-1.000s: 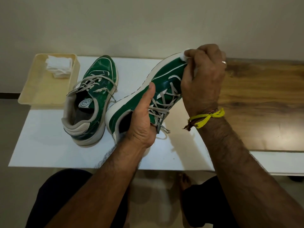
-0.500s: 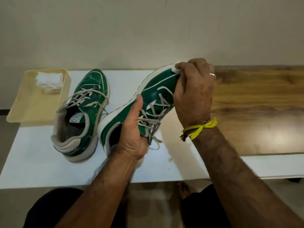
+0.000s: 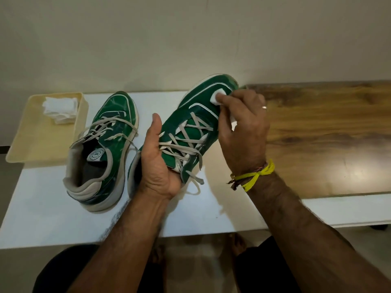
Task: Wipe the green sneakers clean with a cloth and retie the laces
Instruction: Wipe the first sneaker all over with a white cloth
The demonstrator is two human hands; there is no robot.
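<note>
— What's he got hold of?

— The right hand (image 3: pixel 243 121), right of centre, pinches a small white cloth (image 3: pixel 218 98) with curled fingers and presses it on the toe of a green sneaker (image 3: pixel 190 132). The left hand (image 3: pixel 160 163), mid-frame, is wrapped round that shoe's heel end, thumb up along the side, holding it tilted off the white table (image 3: pixel 42 208).

— And the other one?

— The second sneaker (image 3: pixel 105 149) stands on the table just left of it, laces (image 3: pixel 105 127) loose. A cream tray (image 3: pixel 27 144) in the upper left of the frame holds more folded cloths (image 3: pixel 61 108).

— So which stage is this?

— Wiping, I'd say, on the toe. The held shoe's laces hang undone too, so tying hasn't started. Next he'd likely need to turn the shoe in his left hand to reach the sides and sole edge, keeping that cloth bunched under his fingertips.
</note>
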